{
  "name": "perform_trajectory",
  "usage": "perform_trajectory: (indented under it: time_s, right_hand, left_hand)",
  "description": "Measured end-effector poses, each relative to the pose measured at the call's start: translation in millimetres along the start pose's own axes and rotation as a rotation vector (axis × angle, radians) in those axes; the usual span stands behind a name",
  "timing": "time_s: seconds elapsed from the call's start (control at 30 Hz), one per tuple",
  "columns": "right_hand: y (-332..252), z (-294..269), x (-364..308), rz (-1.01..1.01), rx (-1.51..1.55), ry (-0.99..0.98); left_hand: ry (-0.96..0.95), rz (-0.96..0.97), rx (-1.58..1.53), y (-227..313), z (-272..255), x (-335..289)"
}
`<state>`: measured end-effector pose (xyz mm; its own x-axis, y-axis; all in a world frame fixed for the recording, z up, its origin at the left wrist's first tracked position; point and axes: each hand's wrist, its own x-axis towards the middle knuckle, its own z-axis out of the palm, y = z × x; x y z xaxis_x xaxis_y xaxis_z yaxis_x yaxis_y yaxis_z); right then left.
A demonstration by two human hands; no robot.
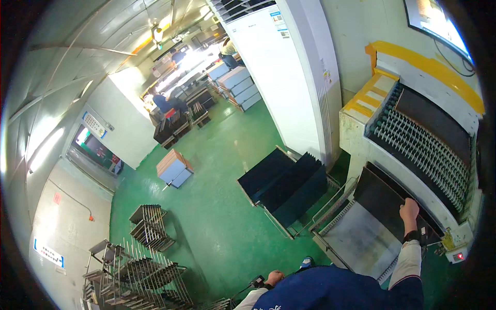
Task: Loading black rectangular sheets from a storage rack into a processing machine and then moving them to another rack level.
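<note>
My right hand (409,209) is closed at the edge of a thin dark panel (377,196), which leans in a rack against the machine. The fingers' far side is hidden. The rack (360,232) has a pale, smudged flat base and ridged side rails. Low in the middle, close to my body, my left hand (275,277) hangs with curled fingers; I see nothing in it. Both wrists wear dark bands.
A machine with rows of rollers (421,150) stands on the right. Left of my rack, another rack holds several dark panels (297,191). A tall white cabinet unit (281,72) rises behind. Metal racks (139,274) and a box stack (174,168) stand left; people work far back.
</note>
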<state>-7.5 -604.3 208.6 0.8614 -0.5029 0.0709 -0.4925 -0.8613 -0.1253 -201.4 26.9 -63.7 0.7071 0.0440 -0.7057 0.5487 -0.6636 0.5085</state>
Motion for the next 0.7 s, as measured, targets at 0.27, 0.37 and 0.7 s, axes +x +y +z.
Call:
perform_trajectory:
  time_s: [0.27, 0.37, 0.7]
  right_hand:
    - [4, 1, 0, 0.029, -0.025, -0.019]
    - [2, 0, 0, 0.029, -0.026, -0.020]
    - [1, 2, 0, 0.028, -0.002, 0.001]
  left_hand:
    - [-0.003, 0.016, -0.074, 9, 3, 7]
    - [0.002, -0.064, -0.096, 6, 1, 6]
    - [-0.046, 0.482, 0.706, 3, -3, 3]
